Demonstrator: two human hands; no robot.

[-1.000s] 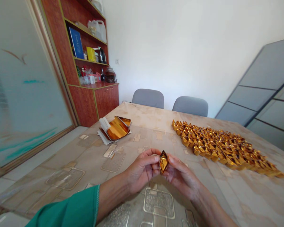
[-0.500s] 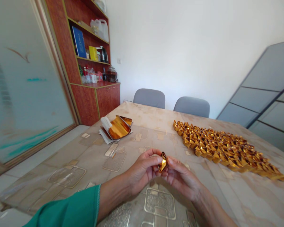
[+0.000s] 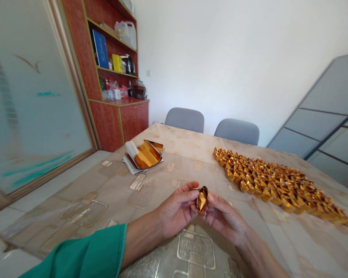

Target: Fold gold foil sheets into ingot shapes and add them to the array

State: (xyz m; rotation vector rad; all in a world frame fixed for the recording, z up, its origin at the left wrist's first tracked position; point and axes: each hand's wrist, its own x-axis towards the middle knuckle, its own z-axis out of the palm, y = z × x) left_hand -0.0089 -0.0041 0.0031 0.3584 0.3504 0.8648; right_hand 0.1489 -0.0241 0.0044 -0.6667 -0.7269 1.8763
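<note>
Left hand [image 3: 175, 210] and right hand [image 3: 224, 214] pinch gold foil piece [image 3: 202, 201] between them, long axis roughly toward worktop [image 3: 182, 141] far edge.

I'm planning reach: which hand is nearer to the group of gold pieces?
Right. The right hand is on the near left of the group of gold pieces, not touching it; the left hand is farther left, across the held gold piece.

Two gray chairs [image 3: 184, 119] stand at the far edge of a covered table [image 3: 178, 139], backed by a white wall [image 3: 220, 58] across from me; a reddish wooden cabinet [image 3: 104, 123] and frosted panel [image 3: 46, 119] fill the left, gray panels [image 3: 324, 92] the right.
</note>
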